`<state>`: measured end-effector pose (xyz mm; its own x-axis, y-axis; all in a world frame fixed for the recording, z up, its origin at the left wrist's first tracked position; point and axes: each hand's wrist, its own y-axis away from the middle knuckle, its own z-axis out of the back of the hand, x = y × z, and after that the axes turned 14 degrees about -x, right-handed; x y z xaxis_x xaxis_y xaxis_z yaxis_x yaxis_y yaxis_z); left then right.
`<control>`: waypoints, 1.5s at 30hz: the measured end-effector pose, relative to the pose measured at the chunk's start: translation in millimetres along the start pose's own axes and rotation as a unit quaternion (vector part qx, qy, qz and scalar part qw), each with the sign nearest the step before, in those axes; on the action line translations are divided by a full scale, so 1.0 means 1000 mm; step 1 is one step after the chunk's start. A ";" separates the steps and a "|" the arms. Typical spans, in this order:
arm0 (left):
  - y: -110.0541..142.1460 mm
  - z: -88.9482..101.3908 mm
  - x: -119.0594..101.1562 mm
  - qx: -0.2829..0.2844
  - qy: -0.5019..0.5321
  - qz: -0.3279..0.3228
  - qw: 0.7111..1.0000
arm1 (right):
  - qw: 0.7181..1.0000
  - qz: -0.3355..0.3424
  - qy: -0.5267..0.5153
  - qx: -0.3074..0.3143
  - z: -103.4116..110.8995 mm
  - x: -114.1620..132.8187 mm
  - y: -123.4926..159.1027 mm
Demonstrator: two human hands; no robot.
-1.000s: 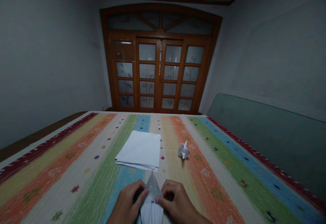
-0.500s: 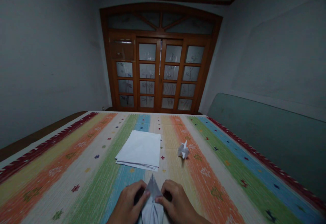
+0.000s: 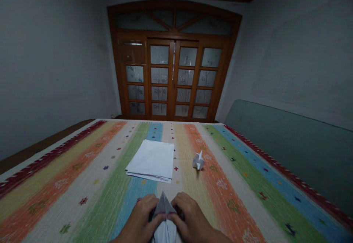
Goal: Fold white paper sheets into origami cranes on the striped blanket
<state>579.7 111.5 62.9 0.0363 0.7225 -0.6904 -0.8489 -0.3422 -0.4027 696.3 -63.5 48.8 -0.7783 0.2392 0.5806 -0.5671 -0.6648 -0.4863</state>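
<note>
A partly folded sheet of white paper [image 3: 164, 232] lies between my hands at the table's near edge, its pointed tip facing away from me. My left hand [image 3: 145, 215] grips its left side, thumb on top near the centre crease and fingers curled at the edge. From the other side my right hand [image 3: 187, 215] pinches it the same way, the two thumb tips almost meeting in the middle. The paper's lower end runs out of the picture. Beyond my hands lies a stack of white square paper sheets [image 3: 151, 160]. A small folded paper figure [image 3: 198, 161] stands to the right of the stack.
A striped, multicoloured cloth [image 3: 102, 191] covers the table. Along the right side stands a pale green panel [image 3: 284, 140]. Wooden doors with glass panes [image 3: 173, 77] close off the far end, between light walls.
Both thumbs have moved inward to the paper's centre line. The upper part of the folded paper is now spread wider. The stack and the small figure stay in place.
</note>
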 end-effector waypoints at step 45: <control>0.000 0.008 -0.008 -0.058 -0.014 -0.102 0.993 | 0.974 -0.145 -0.167 -0.050 0.006 0.002 -0.013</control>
<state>574.7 110.5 73.6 0.1861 0.7996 -0.5709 -0.7583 -0.2526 -0.6009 703.2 -58.7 60.1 -0.4595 0.1514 0.8752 -0.7862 -0.5277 -0.3215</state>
